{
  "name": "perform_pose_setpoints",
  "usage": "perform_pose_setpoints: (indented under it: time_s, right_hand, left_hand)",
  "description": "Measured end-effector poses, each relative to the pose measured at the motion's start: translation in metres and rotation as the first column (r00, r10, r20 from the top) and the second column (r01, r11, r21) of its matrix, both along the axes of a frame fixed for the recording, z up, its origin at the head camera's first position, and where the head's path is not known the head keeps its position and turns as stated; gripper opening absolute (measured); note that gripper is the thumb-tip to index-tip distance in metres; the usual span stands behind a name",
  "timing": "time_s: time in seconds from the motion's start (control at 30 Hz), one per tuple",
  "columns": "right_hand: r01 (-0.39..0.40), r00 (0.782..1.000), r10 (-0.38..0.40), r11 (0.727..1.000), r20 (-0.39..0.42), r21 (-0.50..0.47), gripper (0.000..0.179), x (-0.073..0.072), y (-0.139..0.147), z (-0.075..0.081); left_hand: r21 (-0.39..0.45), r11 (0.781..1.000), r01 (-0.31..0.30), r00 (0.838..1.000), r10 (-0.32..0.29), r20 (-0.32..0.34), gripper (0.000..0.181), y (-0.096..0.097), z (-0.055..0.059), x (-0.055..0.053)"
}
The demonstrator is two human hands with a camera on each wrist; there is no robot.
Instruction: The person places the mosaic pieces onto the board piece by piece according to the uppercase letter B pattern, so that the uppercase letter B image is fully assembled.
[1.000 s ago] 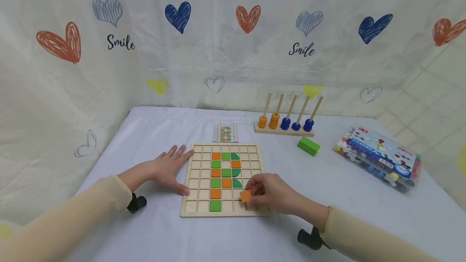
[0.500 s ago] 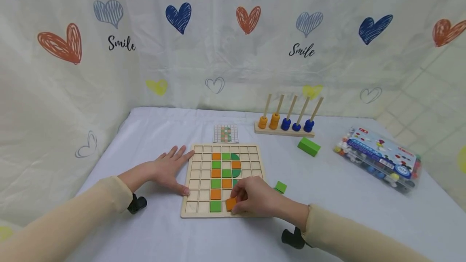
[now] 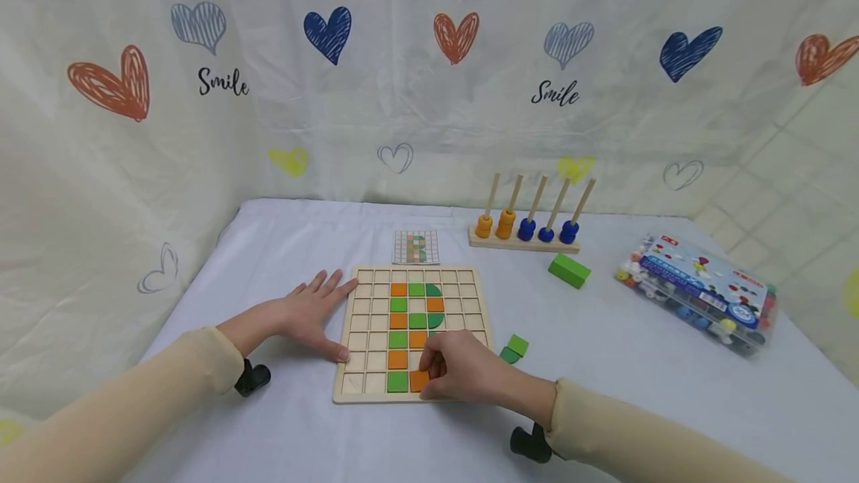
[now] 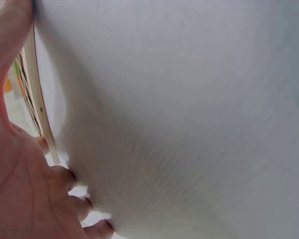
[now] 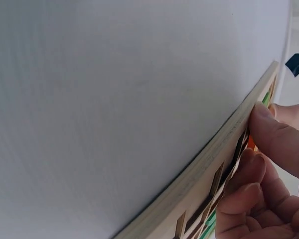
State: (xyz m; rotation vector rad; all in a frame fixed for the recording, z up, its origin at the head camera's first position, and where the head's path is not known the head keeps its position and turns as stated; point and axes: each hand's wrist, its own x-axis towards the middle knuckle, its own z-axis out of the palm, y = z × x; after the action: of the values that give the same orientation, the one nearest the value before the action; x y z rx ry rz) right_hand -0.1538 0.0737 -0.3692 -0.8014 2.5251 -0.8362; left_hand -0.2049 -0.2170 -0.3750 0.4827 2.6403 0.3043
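In the head view my right hand (image 3: 463, 367) pinches an orange square tile (image 3: 417, 382) between thumb and fingers. The tile lies at the bottom row of a wooden grid board (image 3: 354, 383), just right of a green square tile (image 3: 397, 382). In the right wrist view the thumb reaches over the board's near edge (image 5: 209, 172), and a bit of orange tile (image 5: 251, 143) shows beneath. My left hand (image 3: 312, 319) lies spread on the cloth, thumb and forefinger at the board's left edge. Orange and green squares and dark green quarter-round tiles (image 3: 435, 320) fill part of the grid.
Beyond the board lies a pattern card (image 3: 416, 247). A peg abacus (image 3: 523, 242) and a green block (image 3: 569, 270) stand at the back right, a clear plastic box (image 3: 701, 293) farther right. Loose green tiles (image 3: 517, 346) lie right of the board.
My right hand has carried the orange tile left and toward the front, down to the bottom row beside the green square. Loose green tiles are uncovered behind it. The left hand stays put.
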Motion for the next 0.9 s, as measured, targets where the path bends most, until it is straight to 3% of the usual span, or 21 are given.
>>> perform_pose_setpoints:
  time_s: [0.9]
  right_hand:
    - [0.023,0.999,-0.023,1.000,-0.028,0.001,0.012,0.0027,-0.0006,-0.0035]
  left_hand:
    - [0.003,1.000,-0.006,1.000,0.006,0.009,0.128,0.0006,0.0002,0.0018]
